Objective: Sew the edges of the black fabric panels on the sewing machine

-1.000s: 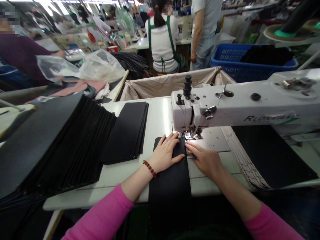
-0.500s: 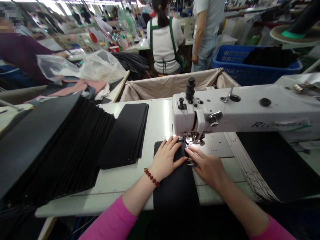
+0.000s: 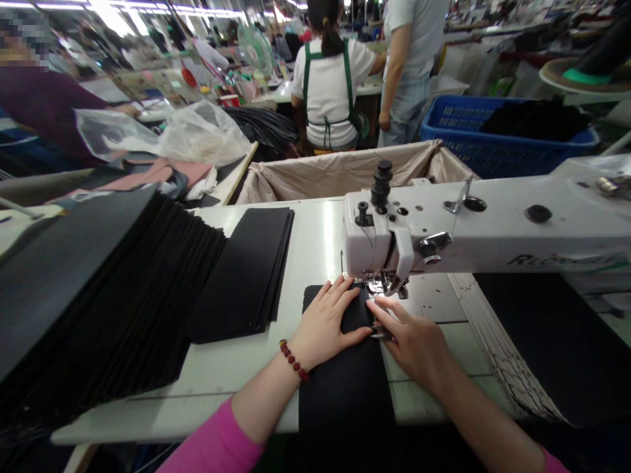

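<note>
My left hand (image 3: 325,323) lies flat with fingers spread on a long black panel (image 3: 345,394), which looks like leather or coated fabric. The panel's far end reaches the presser foot (image 3: 379,285) of a white sewing machine (image 3: 473,230), and its near end hangs over the table edge. My right hand (image 3: 419,341) is at the panel's right edge, just in front of the presser foot. Its index finger points at the edge, while the other fingers curl around small thread snips (image 3: 378,332). Only the snips' metal tips show; the rest is hidden in the hand.
Left of the panel lie a small stack of black pieces (image 3: 241,276) and a tall fanned pile (image 3: 108,295). Black panels with pale edges (image 3: 552,341) lie under the machine arm. Behind the table are a fabric-lined bin (image 3: 305,177), a blue basket (image 3: 503,141) and co-workers.
The view has shifted slightly, so the machine appears lower and farther right. Both hands keep nearly the same place on the panel. A co-worker in an apron has stretched an arm to the right.
</note>
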### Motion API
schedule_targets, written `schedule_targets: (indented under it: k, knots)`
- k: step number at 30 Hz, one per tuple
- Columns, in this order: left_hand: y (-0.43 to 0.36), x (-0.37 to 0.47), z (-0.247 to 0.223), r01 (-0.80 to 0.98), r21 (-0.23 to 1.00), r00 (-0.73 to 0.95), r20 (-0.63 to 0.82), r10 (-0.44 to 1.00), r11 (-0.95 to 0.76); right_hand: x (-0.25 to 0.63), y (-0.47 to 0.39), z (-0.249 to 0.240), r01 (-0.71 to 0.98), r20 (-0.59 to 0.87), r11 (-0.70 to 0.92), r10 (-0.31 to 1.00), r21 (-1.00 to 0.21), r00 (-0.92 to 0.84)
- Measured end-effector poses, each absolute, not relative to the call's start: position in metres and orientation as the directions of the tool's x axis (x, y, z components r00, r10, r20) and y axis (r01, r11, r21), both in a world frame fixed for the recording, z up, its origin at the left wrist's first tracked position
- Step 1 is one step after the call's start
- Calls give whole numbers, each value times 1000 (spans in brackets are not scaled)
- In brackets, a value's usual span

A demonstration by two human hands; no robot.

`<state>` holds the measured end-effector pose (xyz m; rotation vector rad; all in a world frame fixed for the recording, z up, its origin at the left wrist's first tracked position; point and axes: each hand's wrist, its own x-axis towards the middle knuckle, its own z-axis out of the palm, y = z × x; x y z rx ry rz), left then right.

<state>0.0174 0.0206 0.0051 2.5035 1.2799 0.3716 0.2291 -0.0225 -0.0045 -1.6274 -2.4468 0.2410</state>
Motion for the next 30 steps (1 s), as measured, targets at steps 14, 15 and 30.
schedule_targets:
  k: [14,15,30]
  knots:
    - [25,15,4,717,403,582,101,807,-568,229,-22,-5,889,65,383,923,-252,-379]
    - [25,15,4,717,403,582,102,806,-569,229,-22,-6,890,64,381,924,-252,-377]
    - [25,14,4,716,407,589,85,804,-567,230,-23,-7,898,73,365,931,-245,-358]
